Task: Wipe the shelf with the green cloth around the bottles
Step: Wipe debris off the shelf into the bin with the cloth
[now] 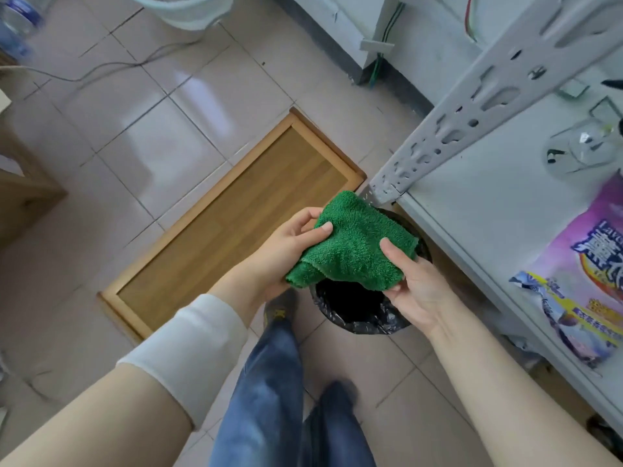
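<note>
Green cloth [354, 244] up in the air, folded and bunched, held between both our hands right above the open bin [354, 311] with its black liner. Our left hand [286, 251] grips the cloth's left edge, thumb pressed on top and fingers curled beneath. Our right hand [418, 281] pinches the right side, thumb on the upper face, fingers tucked under the lower corner. So both hands are closed on the cloth, and it touches nothing else.

Just to the right we have the shelf [478, 203], pale grey, its perforated metal upright [465, 116] slanting away from the near corner. On the shelf lies a purple and yellow pouch [580, 274], flat on its side, and further back a clear glass vessel [580, 150] lying tilted. We cannot make out any labelled bottles there.

Below us, blue jeans [269, 392] and one shoe [279, 305] beside the bin. A wooden framed panel [232, 224] sits in the tiled floor [128, 136] to our left.
</note>
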Demonstrator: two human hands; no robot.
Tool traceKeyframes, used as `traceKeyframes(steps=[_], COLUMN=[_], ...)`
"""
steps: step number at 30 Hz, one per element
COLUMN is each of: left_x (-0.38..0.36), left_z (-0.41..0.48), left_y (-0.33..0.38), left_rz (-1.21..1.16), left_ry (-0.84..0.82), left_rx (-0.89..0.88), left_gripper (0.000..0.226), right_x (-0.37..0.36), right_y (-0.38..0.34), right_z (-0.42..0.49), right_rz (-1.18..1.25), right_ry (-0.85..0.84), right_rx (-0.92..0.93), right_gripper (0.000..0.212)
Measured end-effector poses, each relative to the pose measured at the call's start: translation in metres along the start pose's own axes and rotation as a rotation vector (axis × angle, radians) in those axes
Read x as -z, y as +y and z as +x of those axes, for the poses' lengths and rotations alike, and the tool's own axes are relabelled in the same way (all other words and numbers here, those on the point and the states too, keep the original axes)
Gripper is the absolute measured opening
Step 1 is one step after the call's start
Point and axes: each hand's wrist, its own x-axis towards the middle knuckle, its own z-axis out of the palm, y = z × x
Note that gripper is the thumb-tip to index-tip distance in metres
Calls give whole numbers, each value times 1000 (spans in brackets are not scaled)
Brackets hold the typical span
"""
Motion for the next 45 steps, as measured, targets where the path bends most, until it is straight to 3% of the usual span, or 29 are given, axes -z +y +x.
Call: traceKeyframes(steps=[3, 6, 9, 11, 13, 15, 21, 24, 26, 28, 32, 34, 37, 40, 45], left_x=[-25, -52, -74, -82, -84, -81, -64, -56, -47, -33, 12, 31, 46, 57, 68], left_z=[-13, -23, -27, -28, -25, -15, 22, 33, 38, 43, 56, 64, 79, 92, 109], left_y=[-27, -54, -75, -85, -93, -101, -128, -142, -149, -155, -171, -180, -190, -192, -188], left_rz=[143, 222, 185, 151, 158, 198, 314, 334, 435, 556, 751, 722, 503, 346, 293], left_ry=[-1, -24, -27, -38, -48, -32, 19, 65, 104, 242, 689, 769, 739, 628, 469], left_rx=[-30, -58, -90, -80, -69, -77, -130, -120, -91, -78, -169, -67, 122, 154, 154], left_gripper=[10, 9, 14, 16, 16, 14, 7, 4, 10, 18, 38, 59, 80, 70, 54], right_x=[41, 78, 103, 113, 118, 121, 134, 131, 130, 134, 151, 159, 169, 176, 184], right_y=[9, 17, 20, 23, 29, 36, 68, 84, 91, 97, 100, 103, 108, 113, 121], right_z=[-21, -48, -66, -69, -66, -59, -21, -5, 3, 10, 19, 26, 39, 51, 65], right_rz=[-606, -806, -588, -357, -148, -102, 120, 227, 305, 369, 363, 327, 321, 301, 268], right_ry=[112, 69, 127, 150, 152, 157, 46, 83, 103, 78, 70, 88, 127, 120, 119], right_rx=[129, 277, 407, 460, 394, 289, 109, 87, 95, 95, 113, 112, 113, 123, 131], right_gripper=[5, 8, 9, 29, 25, 20, 45, 25, 23, 26, 27, 22, 29, 38, 44])
